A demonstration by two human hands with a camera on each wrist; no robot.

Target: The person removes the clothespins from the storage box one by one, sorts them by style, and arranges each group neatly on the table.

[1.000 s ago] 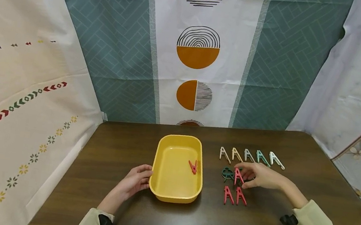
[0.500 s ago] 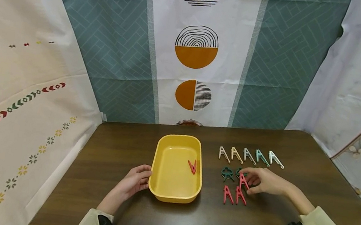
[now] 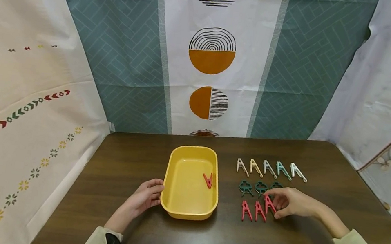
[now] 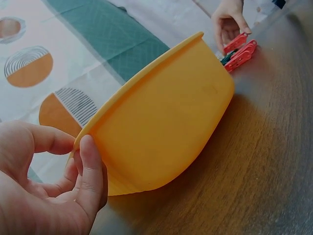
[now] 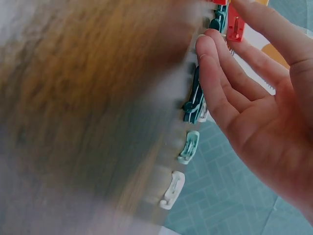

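Observation:
A yellow plastic basin [image 3: 184, 188] stands on the table, with one red clothespin [image 3: 208, 180] inside. At its left side my left hand [image 3: 146, 196] pinches the rim between thumb and finger, as the left wrist view shows. My right hand [image 3: 299, 202] pinches another red clothespin [image 3: 269, 204] between thumb and fingertips. The held clothespin is just right of two more red ones, [image 3: 246, 210] the left of which lies nearest the basin. Behind them runs a row of dark green clips [image 3: 245, 187], the rightmost partly hidden by my right hand.
Along the back is a row of clothespins in beige, yellow, grey, teal [image 3: 283, 170] and white [image 3: 298, 172]. The brown table [image 3: 132, 155] ends at patterned cloths hung behind and at both sides.
My right hand has moved right and toward me with the red clothespin, from over the dark green clips to the end of the red row. My left hand stays at the basin.

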